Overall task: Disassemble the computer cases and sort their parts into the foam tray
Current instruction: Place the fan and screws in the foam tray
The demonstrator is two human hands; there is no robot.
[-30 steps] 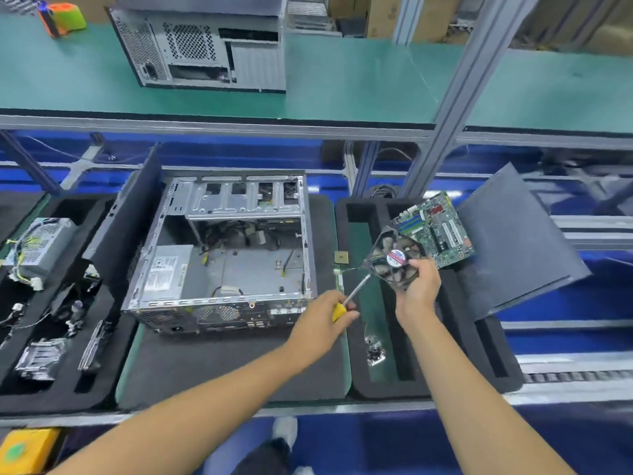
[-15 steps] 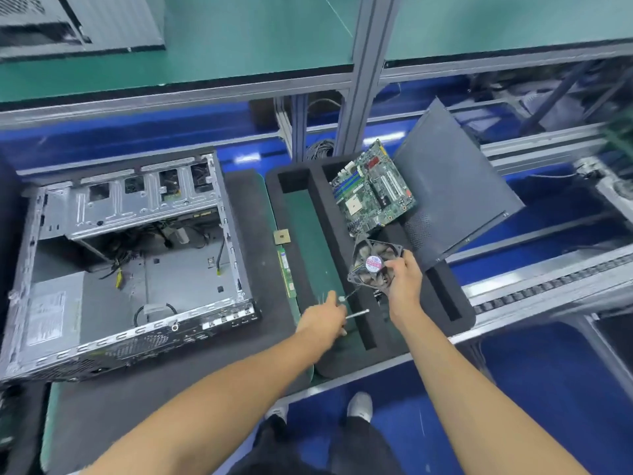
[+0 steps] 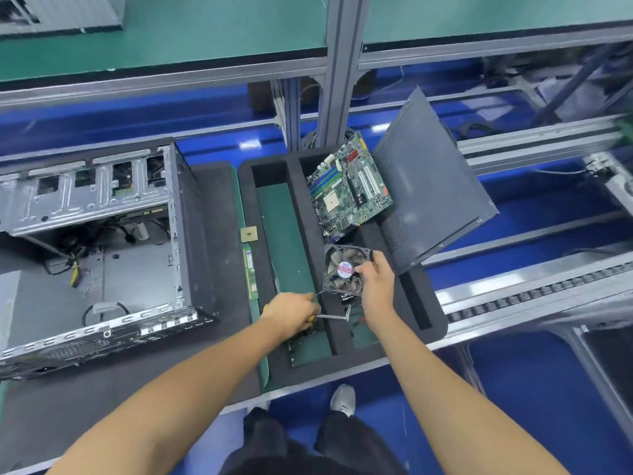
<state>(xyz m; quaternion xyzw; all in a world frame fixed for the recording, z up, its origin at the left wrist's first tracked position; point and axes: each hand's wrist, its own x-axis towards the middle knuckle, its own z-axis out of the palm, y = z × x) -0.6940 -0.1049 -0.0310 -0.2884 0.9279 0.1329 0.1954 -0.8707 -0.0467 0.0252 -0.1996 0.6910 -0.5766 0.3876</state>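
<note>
Inside foam tray (image 3: pixel 301 207): motherboard (image 3: pixel 349 190); fan (image 3: pixel 344 270) above

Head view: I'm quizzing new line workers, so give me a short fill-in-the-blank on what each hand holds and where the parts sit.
1. The right hand grips the ____ over the foam tray.
2. The left hand holds a ____.
3. The motherboard leans in the tray beside the grey ____ panel.
4. The open case lies to the ____ of the tray.

Missing words: fan; screwdriver; side; left
</note>
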